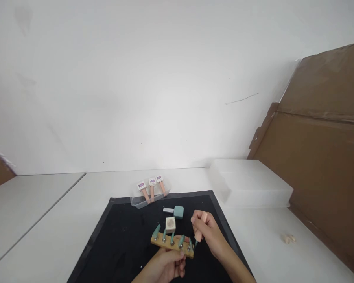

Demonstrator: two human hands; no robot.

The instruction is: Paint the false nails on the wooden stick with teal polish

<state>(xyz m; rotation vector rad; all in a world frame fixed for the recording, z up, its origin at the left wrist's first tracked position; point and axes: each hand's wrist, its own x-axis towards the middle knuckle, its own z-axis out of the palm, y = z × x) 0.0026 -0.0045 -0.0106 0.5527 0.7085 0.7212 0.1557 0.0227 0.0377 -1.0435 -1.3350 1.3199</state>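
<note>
Two hands: both low in view over the black mat (120,236), close together, meeting at the wooden strip (172,245)
Left hand (165,267): closed under the near edge of the wooden strip, holding it up off the mat
Wooden strip: long axis runs left to right, dipping toward the right hand; five teal nail tips (173,237) stand in a row along it on metal pegs
Right hand (208,232): fingers pinched shut round a pink brush handle (201,227), held nearly upright
Brush tip: points down and left, at the rightmost teal tip, touching or just short of it; I cannot tell which
Nearer hand: the right hand, just beside the strip's right end
Beyond the grip: an open teal bottle (177,212) lying on its side, a cream cube (170,224) just behind the strip
Farther back: a clear tray (135,202) with three pink-handled bottles (152,188)
</note>
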